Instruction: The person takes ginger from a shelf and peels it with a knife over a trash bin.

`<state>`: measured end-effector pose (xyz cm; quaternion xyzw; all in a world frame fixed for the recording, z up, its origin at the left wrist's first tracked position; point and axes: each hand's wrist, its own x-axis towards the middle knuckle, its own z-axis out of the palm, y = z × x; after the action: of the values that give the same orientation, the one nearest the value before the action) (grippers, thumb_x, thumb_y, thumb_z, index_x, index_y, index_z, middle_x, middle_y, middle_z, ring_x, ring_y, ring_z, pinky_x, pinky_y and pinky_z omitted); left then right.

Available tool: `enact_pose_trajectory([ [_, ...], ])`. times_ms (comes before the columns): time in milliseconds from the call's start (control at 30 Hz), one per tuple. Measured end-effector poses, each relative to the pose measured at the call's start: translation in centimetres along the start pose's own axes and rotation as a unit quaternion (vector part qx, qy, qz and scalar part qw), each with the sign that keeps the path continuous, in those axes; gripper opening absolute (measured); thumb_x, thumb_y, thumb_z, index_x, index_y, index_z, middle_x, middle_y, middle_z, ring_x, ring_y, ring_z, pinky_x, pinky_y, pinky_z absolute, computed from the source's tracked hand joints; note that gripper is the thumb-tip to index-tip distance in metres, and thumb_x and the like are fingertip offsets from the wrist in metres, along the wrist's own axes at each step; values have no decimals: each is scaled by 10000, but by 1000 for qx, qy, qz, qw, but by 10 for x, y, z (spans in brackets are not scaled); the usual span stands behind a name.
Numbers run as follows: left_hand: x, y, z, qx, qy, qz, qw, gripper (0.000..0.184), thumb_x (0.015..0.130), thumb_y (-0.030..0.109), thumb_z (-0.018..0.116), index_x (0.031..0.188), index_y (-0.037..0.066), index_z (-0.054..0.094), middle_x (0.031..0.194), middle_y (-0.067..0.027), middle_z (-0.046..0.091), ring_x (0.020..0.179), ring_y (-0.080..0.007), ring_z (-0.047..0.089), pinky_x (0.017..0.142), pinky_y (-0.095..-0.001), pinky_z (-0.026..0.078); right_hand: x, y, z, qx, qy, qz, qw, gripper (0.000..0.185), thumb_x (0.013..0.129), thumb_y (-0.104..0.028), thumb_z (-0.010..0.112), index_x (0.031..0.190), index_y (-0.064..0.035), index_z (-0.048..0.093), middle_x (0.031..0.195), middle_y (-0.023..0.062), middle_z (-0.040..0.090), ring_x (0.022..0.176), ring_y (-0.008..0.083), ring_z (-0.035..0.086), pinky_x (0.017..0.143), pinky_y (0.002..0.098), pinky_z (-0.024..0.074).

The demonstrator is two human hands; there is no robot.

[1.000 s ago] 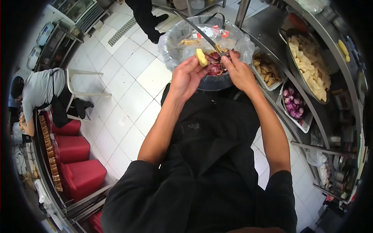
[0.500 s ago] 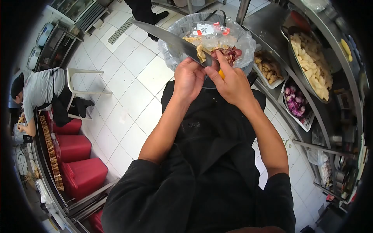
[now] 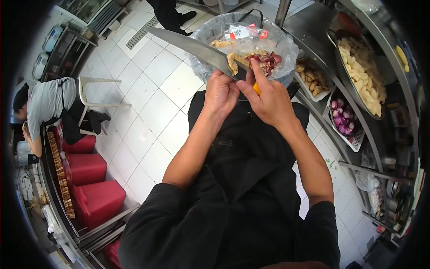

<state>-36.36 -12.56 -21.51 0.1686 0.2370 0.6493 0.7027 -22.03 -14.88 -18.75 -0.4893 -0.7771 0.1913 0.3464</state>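
My right hand grips a large knife by its yellow handle, the wide blade pointing to the upper left. Behind the blade, my left hand is closed, and what its fingers hold is mostly hidden. A strip of pale yellow peel hangs on the far side of the blade. Below both hands stands a bin lined with a clear plastic bag, with reddish skins and a white and red wrapper in it.
To the right, a tray of unpeeled ginger-like roots, a basket of purple onions and a big bowl of pale peeled pieces. A person bends over a counter at left, near a white chair and red bins. Another person's legs show at top.
The knife has swung to a wide, flat view across my left hand, and my hands have come closer together. The yellow piece seen earlier in my left hand is now hidden behind the blade.
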Motion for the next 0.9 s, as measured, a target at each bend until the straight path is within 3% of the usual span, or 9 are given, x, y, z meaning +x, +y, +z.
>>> enact_pose_trajectory([
  [900,-7,-1,0,75,-25,66,995,283,887,-100,486,1156,-62,563,1168,-149,630,1077,-245,631,935,-358,523,0,2,-11,-42,5,-53,998,751,925,-553,540,1354,57,462,695,215,661,619,393,662,583,453,526],
])
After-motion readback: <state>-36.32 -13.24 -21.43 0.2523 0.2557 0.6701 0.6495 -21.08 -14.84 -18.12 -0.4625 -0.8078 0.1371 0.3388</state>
